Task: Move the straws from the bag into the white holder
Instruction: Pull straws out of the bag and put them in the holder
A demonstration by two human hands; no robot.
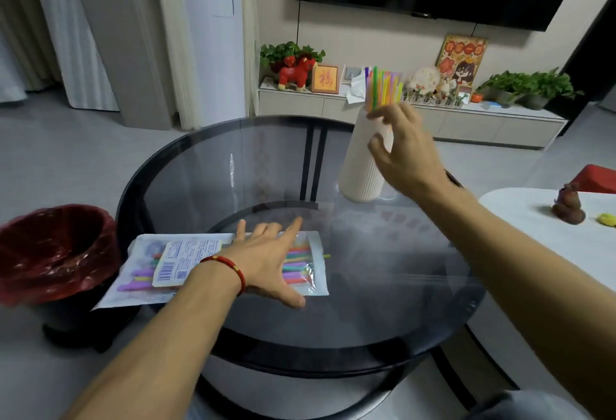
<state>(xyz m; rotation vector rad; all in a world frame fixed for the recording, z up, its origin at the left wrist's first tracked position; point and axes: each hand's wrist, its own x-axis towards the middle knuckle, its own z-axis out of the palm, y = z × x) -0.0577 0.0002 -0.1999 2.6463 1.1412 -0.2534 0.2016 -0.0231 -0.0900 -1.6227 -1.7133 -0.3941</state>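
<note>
The straws (297, 268) lie inside the bag (213, 269), which lies flat near the left edge of the round glass tabletop (383, 269). More straws stand in the white holder (361, 166) near the far edge. The left hand (266, 259) rests on the bag, fingers spread, holding nothing. The right hand (405, 149) is open beside the holder's top, empty.

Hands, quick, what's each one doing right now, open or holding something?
Left hand: open, fingers spread, flat on the bag.
Right hand: open, holding nothing, beside the holder below the straws.
</note>
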